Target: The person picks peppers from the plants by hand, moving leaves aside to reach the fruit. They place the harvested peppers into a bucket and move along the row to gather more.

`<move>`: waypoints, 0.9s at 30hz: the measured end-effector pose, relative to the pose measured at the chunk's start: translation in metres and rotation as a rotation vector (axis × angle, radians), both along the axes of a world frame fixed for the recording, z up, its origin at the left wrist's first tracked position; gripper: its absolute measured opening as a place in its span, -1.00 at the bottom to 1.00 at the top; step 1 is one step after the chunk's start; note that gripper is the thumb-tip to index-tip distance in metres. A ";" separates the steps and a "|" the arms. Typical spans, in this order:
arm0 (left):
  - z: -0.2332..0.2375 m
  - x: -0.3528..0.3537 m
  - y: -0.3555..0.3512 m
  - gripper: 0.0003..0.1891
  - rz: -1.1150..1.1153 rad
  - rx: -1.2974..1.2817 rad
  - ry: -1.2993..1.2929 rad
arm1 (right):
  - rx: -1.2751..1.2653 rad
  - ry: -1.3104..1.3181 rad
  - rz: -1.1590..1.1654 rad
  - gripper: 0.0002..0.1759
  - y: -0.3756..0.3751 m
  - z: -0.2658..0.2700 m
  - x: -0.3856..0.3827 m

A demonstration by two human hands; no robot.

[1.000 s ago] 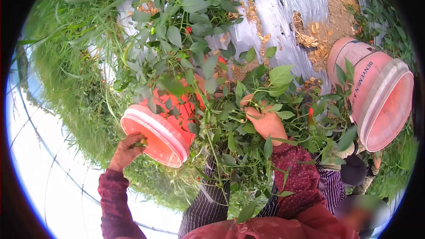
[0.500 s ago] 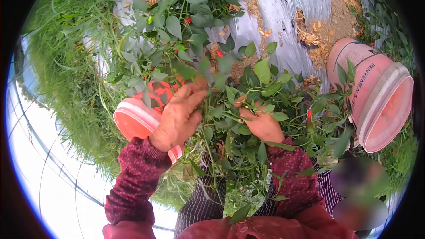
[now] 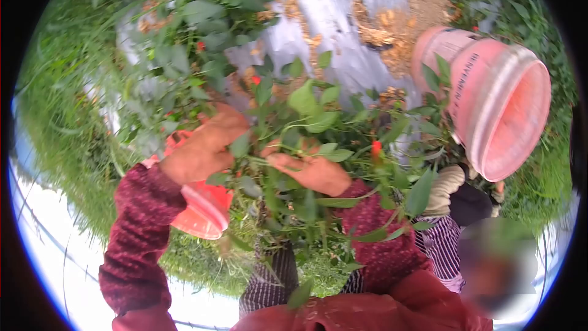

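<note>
At the left, the person's left hand (image 3: 207,146) reached into the foliage in front of the red bucket (image 3: 205,208) and partly covered it; its fingertips were lost among leaves, so whether they were apart or together could not be told. To its right, in the middle, the chili pepper plant (image 3: 309,110) spread around the right hand (image 3: 313,173), whose thumb and fingers were curled closed around a leafy green stem, with a red chili (image 3: 376,149) hanging just to the right. Farther right, a co-worker's striped trousers (image 3: 440,248) showed nearer than the tilted pink bucket (image 3: 490,95).
</note>
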State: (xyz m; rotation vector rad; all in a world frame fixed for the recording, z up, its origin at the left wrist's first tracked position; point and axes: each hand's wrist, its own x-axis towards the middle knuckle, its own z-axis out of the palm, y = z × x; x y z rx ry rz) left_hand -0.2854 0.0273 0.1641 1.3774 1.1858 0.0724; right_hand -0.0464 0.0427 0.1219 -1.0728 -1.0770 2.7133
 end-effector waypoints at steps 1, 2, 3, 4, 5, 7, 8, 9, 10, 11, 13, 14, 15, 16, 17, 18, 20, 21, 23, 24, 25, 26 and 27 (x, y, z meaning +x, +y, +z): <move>0.001 0.001 0.007 -0.43 -0.004 0.013 -0.031 | 0.039 0.076 -0.019 -0.64 0.001 -0.003 0.000; 0.004 0.003 0.011 -0.42 0.006 -0.069 -0.033 | 0.051 0.053 -0.022 -0.64 0.001 -0.003 0.000; 0.005 0.005 0.011 -0.41 0.014 -0.153 -0.028 | -0.005 0.074 -0.041 -0.64 -0.002 -0.004 -0.001; 0.004 0.009 0.012 -0.42 0.024 -0.122 -0.039 | -0.065 0.100 -0.061 -0.65 -0.003 -0.004 -0.001; 0.005 0.012 0.012 -0.42 0.019 -0.117 -0.047 | -0.060 0.093 -0.065 -0.65 -0.004 -0.004 -0.002; 0.008 0.017 0.015 -0.43 0.214 -0.066 0.038 | -0.141 0.118 -0.121 -0.70 -0.004 -0.005 -0.001; 0.015 0.016 0.027 -0.55 0.050 0.126 0.145 | -0.106 0.051 -0.029 -0.69 -0.004 -0.008 0.001; 0.021 0.017 0.034 -0.55 0.048 0.130 0.143 | -0.103 0.050 -0.032 -0.69 -0.006 -0.008 0.002; 0.026 0.020 0.040 -0.62 -0.104 0.186 0.251 | 0.132 0.022 -0.084 -0.69 -0.010 -0.006 0.001; 0.034 0.023 0.047 -0.69 -0.256 0.242 0.359 | 0.050 -0.013 -0.005 -0.70 -0.005 -0.004 0.003; 0.056 0.029 0.052 -0.79 -0.277 0.295 0.358 | -0.033 -0.052 0.074 -0.70 0.003 -0.002 0.004; 0.063 0.028 0.045 -0.87 -0.243 0.227 0.352 | 0.087 -0.124 0.253 -0.67 0.004 -0.002 0.002; 0.072 0.027 0.040 -0.90 -0.211 0.160 0.348 | 0.093 -0.082 0.273 -0.62 0.001 -0.004 -0.001; 0.081 0.030 0.036 -0.90 -0.217 0.160 0.351 | 0.097 -0.039 0.291 -0.58 -0.001 -0.007 -0.003; 0.089 0.034 0.034 -0.87 -0.242 0.096 0.357 | 0.101 -0.038 0.286 -0.58 -0.014 -0.014 -0.007; 0.095 0.037 0.034 -0.83 -0.265 0.033 0.362 | 0.125 0.088 0.004 -0.54 -0.026 -0.016 -0.014; 0.099 0.036 0.037 -0.81 -0.301 -0.042 0.338 | 0.410 0.073 -0.018 -0.47 -0.035 -0.019 -0.012; 0.101 0.036 0.039 -0.79 -0.334 -0.125 0.313 | 0.553 0.050 -0.034 -0.43 -0.037 -0.019 -0.011; 0.109 0.036 0.046 -0.86 -0.309 -0.124 0.275 | 0.583 -0.071 0.186 -0.63 -0.044 -0.032 0.000; 0.119 0.035 0.056 -0.91 -0.220 -0.222 0.056 | 0.587 -0.102 0.238 -0.66 -0.045 -0.033 0.002; 0.128 0.033 0.065 -0.94 -0.129 -0.316 -0.159 | 0.592 -0.132 0.291 -0.69 -0.046 -0.035 0.003; 0.131 0.034 0.073 -0.80 -0.131 -0.164 -0.140 | 0.757 -0.131 0.090 -0.73 -0.045 -0.032 0.002; 0.129 0.037 0.073 -0.80 -0.136 -0.169 -0.139 | 0.918 -0.131 -0.117 -0.77 -0.044 -0.028 0.000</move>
